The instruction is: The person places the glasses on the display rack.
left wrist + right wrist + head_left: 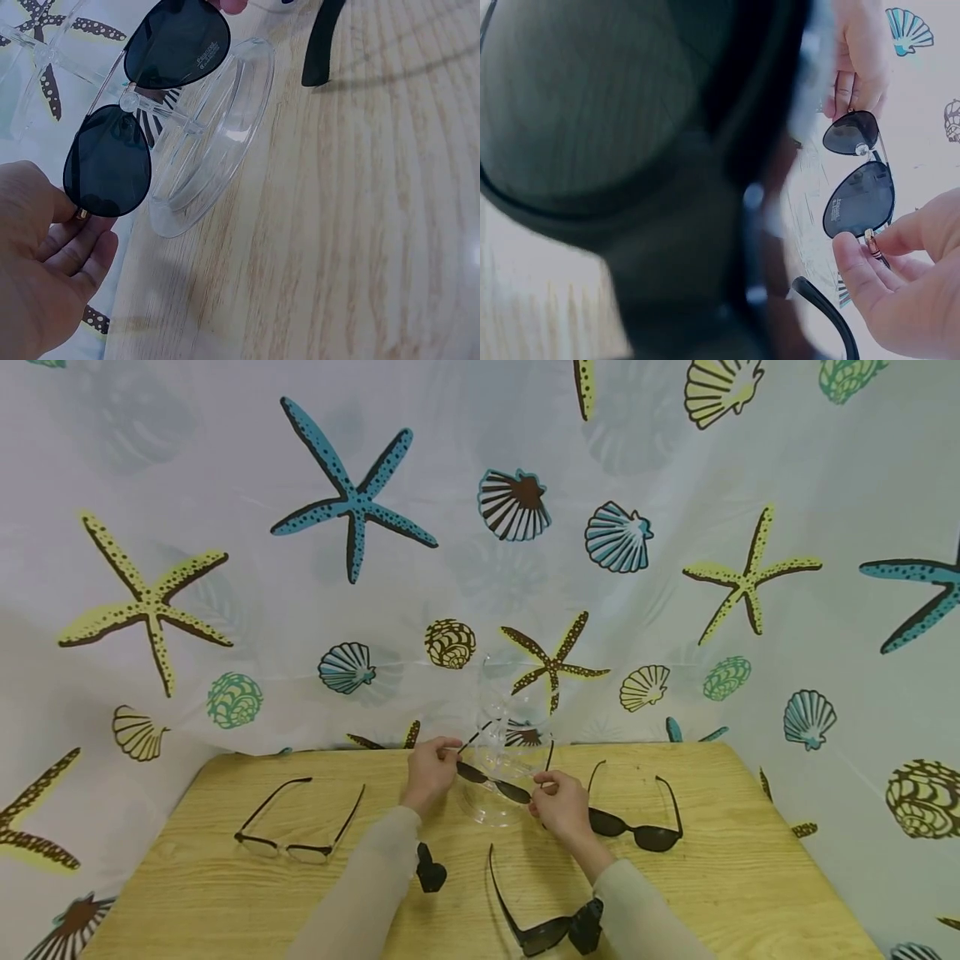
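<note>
Dark-lensed sunglasses [513, 792] with thin metal rims are held between both hands, at a clear plastic display stand [480, 814] near the table's back. My left hand [431, 772] pinches the frame's left end by the hinge; in the left wrist view, thumb and fingers [79, 251] meet there. The right hand [564, 803] grips the opposite hinge between thumb and fingers, plain in the right wrist view. The temples point back past the stand's sides. Across the stand's clear bar lies the bridge in the left wrist view; whether it bears weight I cannot tell.
Clear-lensed eyeglasses [285, 847] lie unfolded at left on the wooden table [225, 910]. Black sunglasses [637, 835] sit right of the stand. Another dark pair [543, 935] lies in front, below the right forearm, and looms blurred in the right wrist view. A patterned curtain [450, 577] hangs behind.
</note>
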A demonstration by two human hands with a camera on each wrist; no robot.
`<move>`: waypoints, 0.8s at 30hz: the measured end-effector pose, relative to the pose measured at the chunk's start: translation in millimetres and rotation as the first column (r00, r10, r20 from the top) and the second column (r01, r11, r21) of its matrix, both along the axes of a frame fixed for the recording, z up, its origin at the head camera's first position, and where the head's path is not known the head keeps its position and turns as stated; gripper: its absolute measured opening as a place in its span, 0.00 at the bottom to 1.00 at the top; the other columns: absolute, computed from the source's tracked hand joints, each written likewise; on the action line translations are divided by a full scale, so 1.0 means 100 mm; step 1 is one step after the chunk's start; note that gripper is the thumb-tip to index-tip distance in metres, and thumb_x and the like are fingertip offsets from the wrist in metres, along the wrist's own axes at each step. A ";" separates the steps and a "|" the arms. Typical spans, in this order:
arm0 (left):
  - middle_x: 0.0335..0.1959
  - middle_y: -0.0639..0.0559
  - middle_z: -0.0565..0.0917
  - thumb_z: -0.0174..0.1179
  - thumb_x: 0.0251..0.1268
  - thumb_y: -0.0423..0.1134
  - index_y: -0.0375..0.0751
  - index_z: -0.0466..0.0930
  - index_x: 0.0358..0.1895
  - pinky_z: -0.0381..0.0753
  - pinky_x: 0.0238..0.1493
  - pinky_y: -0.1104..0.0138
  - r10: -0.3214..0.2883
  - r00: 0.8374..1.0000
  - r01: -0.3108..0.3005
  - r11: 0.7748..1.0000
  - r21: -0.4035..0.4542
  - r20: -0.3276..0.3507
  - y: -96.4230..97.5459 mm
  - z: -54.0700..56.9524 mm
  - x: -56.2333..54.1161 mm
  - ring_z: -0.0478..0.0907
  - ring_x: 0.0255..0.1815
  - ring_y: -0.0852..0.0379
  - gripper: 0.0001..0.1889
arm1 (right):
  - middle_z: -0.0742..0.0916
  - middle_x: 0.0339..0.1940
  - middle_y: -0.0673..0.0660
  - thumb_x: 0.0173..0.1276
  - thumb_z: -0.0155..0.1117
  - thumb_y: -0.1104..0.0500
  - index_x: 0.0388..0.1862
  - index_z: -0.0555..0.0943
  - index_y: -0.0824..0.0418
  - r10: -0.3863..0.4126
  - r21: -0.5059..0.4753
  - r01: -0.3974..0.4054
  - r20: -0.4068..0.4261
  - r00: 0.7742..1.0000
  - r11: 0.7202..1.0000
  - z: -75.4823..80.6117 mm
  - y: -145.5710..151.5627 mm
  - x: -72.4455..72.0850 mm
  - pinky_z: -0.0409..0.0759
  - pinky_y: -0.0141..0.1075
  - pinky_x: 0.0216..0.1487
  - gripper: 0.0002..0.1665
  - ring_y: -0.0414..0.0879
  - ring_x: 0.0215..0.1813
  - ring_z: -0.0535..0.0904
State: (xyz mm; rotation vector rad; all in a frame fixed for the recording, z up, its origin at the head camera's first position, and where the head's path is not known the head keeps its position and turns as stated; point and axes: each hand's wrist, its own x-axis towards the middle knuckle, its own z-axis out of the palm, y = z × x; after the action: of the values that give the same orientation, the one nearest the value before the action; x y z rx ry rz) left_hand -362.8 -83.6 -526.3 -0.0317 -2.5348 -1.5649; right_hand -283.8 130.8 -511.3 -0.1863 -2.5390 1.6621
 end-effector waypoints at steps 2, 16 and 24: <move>0.43 0.37 0.91 0.52 0.79 0.28 0.34 0.87 0.58 0.68 0.22 0.68 -0.006 1.000 0.006 1.000 -0.008 0.003 -0.01 0.00 0.01 0.71 0.18 0.60 0.16 | 0.91 0.35 0.66 0.74 0.58 0.70 0.58 0.84 0.72 0.006 -0.002 -0.006 -0.004 1.000 1.000 0.00 0.01 0.01 0.89 0.40 0.33 0.17 0.54 0.34 0.91; 0.40 0.39 0.92 0.55 0.77 0.28 0.34 0.87 0.58 0.74 0.26 0.68 -0.020 1.000 0.019 0.998 -0.052 -0.018 -0.07 0.00 0.06 0.80 0.25 0.57 0.14 | 0.91 0.35 0.64 0.76 0.58 0.68 0.59 0.83 0.71 0.028 0.032 -0.027 -0.010 1.000 0.999 0.02 0.02 0.03 0.84 0.36 0.27 0.17 0.53 0.33 0.91; 0.45 0.35 0.92 0.56 0.78 0.30 0.33 0.84 0.62 0.76 0.31 0.67 -0.049 0.998 0.051 0.998 -0.048 0.028 -0.13 0.10 0.10 0.89 0.36 0.42 0.16 | 0.91 0.41 0.68 0.77 0.57 0.67 0.61 0.83 0.70 0.054 0.054 -0.054 0.004 0.999 0.997 0.03 0.03 0.03 0.83 0.36 0.28 0.18 0.58 0.37 0.91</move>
State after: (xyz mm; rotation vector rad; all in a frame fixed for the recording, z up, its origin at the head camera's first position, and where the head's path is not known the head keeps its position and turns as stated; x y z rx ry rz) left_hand -353.1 -96.7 -515.9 -0.0814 -2.6123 -1.5305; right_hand -281.2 134.1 -508.1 -0.1162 -2.6093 1.6105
